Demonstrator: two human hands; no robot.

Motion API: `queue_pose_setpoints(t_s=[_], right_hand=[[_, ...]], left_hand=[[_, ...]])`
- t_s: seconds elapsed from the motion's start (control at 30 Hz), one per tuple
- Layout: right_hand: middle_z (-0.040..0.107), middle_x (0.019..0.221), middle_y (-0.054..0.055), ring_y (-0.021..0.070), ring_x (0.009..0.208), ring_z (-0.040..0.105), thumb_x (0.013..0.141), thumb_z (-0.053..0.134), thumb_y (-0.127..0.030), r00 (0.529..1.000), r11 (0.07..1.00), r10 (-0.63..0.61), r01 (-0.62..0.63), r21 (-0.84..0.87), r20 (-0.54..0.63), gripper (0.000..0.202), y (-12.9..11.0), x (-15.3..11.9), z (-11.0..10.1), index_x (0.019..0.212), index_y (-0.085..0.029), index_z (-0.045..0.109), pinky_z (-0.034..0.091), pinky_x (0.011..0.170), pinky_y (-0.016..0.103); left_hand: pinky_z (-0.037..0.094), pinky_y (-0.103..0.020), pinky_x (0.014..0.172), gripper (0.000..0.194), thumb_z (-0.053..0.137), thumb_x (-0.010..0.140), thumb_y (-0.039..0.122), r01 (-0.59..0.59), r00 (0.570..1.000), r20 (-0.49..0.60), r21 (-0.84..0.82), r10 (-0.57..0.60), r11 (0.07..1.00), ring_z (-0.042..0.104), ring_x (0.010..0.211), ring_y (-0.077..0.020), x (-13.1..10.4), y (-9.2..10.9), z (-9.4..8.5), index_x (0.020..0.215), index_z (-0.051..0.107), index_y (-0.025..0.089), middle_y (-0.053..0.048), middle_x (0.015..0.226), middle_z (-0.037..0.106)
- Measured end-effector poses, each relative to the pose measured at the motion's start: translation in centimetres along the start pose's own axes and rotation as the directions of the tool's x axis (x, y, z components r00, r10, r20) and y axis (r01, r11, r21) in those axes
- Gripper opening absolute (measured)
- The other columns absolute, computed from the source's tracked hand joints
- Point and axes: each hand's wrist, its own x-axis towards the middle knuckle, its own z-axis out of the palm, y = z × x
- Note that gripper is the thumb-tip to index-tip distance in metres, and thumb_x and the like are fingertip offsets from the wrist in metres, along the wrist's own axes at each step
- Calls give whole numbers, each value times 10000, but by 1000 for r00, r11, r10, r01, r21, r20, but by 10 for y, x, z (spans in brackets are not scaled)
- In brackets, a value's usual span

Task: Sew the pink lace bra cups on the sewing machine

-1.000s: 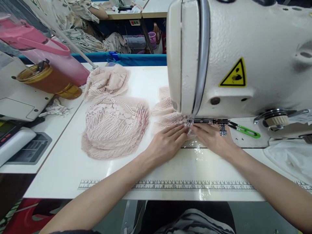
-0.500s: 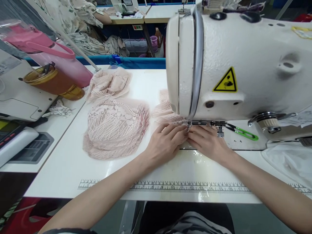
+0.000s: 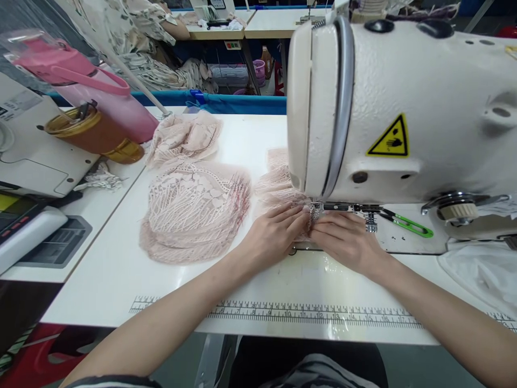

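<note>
A white sewing machine (image 3: 404, 108) fills the upper right. Under its head lies a small pink lace piece (image 3: 312, 216), held between my two hands. My left hand (image 3: 274, 234) pinches the lace from the left, fingers curled on it. My right hand (image 3: 343, 240) presses on the lace from the right, just in front of the presser foot (image 3: 369, 215). More pink lace (image 3: 278, 180) trails behind the machine head. The needle itself is hidden by the head and my fingers.
A stack of pink lace pieces (image 3: 189, 215) lies left of my hands, a crumpled one (image 3: 183, 134) behind it. A pink jug (image 3: 92, 91), a brown cup (image 3: 92, 134), green snips (image 3: 407, 223), a printed ruler (image 3: 307, 312) and a person's patterned sleeve (image 3: 137, 32) are also in view.
Both hands have drawn a little closer together and toward me, bunching the lace piece between the fingertips. The view shifted slightly to the left and down.
</note>
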Motion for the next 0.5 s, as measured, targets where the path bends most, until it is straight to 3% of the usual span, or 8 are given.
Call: queue_pose_setpoints(t_s=[0.2, 0.5], right_hand=[[724, 945, -36, 135, 935, 620, 927, 520, -126, 1000, 1000, -5, 5, 1, 28, 279, 2, -2, 3, 1041, -307, 699, 507, 823, 285], [698, 907, -2, 143, 932, 601, 916, 533, -96, 1000, 999, -6, 6, 36, 8, 211, 5, 2, 1, 895, -236, 689, 454, 799, 272]], left_hand=[[496, -415, 1058, 340, 423, 922, 95, 16, 999, 45, 14, -17, 1000, 620, 1171, -223, 0, 0, 0, 1216, 593, 82, -124, 1211, 670], [493, -433, 1054, 328, 448, 958, 196, 35, 998, 46, 55, -38, 998, 608, 1187, -247, 2, 3, 0, 1220, 599, 69, -136, 1243, 650]])
